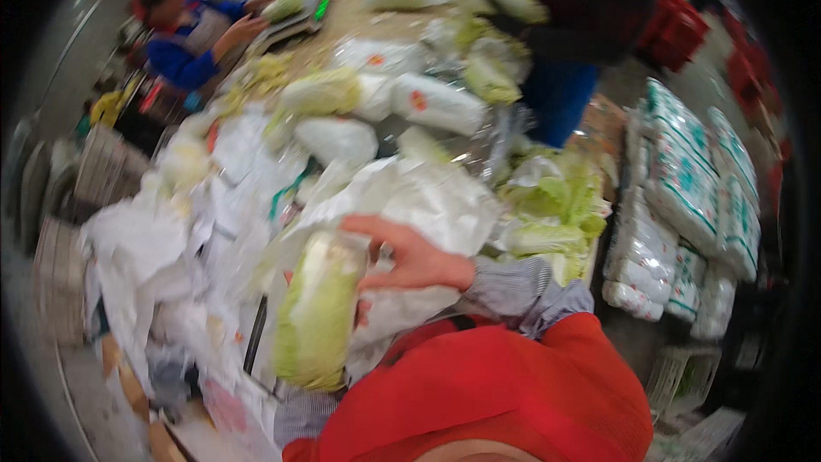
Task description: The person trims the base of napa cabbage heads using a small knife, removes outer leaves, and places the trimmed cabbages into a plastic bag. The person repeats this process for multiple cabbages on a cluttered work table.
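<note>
A pale green napa cabbage (315, 316) is held upright, slightly tilted, close in front of my red apron, its white base end away from me. My right hand (415, 258) grips its right side, the fingers curved around the upper part. My left hand is mostly hidden behind the cabbage; its grey striped sleeve (306, 413) shows below, and only bits of finger appear at the cabbage's edges. Beneath and beyond my right hand spreads a crumpled sheet of white paper (428, 197) on the worktable.
Wrapped cabbages (438, 104) and loose leaves (556, 188) cover the table beyond. White paper (137, 239) is heaped on the left. A co-worker in blue sleeves (184, 60) handles a cabbage at a scale (295, 19); another person in dark clothing stands far right. Plastic-wrapped packs (684, 180) are stacked at right.
</note>
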### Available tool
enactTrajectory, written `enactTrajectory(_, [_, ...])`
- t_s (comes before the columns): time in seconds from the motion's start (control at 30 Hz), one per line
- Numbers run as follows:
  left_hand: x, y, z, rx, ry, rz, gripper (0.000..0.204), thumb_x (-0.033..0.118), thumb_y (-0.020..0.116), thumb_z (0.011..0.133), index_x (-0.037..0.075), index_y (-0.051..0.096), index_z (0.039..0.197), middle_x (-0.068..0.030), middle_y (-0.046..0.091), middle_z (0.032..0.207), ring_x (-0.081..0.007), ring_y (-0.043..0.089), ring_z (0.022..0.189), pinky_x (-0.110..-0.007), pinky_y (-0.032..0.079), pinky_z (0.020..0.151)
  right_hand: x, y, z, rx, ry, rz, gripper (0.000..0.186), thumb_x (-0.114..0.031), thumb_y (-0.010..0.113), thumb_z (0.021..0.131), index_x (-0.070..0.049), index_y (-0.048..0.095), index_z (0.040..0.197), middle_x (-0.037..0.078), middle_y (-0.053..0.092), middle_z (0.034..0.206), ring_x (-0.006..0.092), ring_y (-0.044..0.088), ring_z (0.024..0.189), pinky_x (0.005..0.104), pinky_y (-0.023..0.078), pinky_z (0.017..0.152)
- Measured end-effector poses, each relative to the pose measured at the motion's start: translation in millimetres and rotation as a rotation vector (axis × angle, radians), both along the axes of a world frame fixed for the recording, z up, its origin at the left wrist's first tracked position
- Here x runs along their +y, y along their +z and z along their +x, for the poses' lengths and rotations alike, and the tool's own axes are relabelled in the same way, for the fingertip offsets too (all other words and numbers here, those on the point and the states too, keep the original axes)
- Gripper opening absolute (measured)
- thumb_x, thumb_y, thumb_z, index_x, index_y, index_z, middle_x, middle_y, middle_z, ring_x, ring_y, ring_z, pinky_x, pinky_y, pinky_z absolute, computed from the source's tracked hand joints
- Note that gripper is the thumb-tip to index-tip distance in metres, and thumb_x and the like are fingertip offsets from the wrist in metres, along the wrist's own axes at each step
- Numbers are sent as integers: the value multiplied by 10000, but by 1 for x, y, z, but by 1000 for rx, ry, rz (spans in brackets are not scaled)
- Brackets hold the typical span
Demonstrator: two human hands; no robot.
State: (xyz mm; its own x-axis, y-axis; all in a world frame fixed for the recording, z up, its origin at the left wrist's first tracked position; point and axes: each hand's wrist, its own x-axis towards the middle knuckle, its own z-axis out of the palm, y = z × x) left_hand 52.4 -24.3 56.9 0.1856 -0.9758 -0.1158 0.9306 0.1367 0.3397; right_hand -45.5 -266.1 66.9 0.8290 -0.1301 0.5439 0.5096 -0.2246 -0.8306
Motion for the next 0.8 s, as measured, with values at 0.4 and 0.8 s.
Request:
enactTrajectory(0.4, [-17,34,27,-1899,348,599,1104,211,899,614,-31,299,1508,-188,499,1383,-319,545,1263,-390,447,1058,4,-22,-9,369,-281,-107,179,-124,702,895,-29,616,1018,147,670,934,263,637,692,356,512,632])
enactTrajectory(0.8, [-15,-10,30,-1884,290,695,1053,247,887,580,-28,363,1451,-212,506,1359,-371,530,1239,-437,444,1042,8,-41,-27,469,-164,-452,208,-167,647,868,-81,605,1052,135,687,858,349,674,754,451,524,645])
